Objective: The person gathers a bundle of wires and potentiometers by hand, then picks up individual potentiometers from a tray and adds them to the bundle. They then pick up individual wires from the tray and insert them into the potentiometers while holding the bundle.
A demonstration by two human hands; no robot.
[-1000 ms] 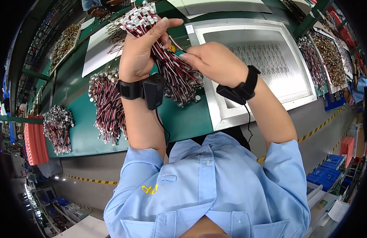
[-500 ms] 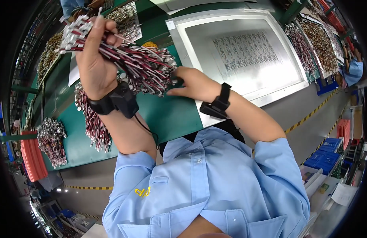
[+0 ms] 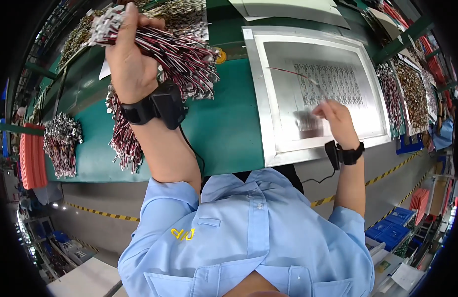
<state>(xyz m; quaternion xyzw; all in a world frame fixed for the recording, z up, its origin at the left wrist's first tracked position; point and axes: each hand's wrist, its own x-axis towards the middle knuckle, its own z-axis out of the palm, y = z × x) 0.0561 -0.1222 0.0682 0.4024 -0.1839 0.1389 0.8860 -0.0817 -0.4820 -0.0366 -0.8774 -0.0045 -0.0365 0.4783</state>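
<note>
My left hand (image 3: 132,64) is closed around a thick bundle of thin cables (image 3: 182,62), red, black and white, with white connectors crowding one end near the thumb. The cables fan out to the right above the green table. My right hand (image 3: 338,119) is over a silver-framed metal sheet (image 3: 370,131), its fingertips pinched together. From those fingertips a single red cable (image 3: 291,72) stretches up and to the left; its part near the hand is blurred. Rows of small dark marks (image 3: 333,81) cover the middle of the sheet.
More cable bundles lie on the green table (image 3: 229,133): one (image 3: 125,141) beneath my left forearm, another (image 3: 63,146) at the left end. A yellow roll (image 3: 220,56) sits beyond the held bundle. Cable piles (image 3: 412,94) stand past a green post at right. Pink trays (image 3: 33,158) hang left.
My right hand has left the bundle and swung right over the metal sheet with one cable. My left hand keeps the bundle, now slightly higher in view. The view has shifted a little.
</note>
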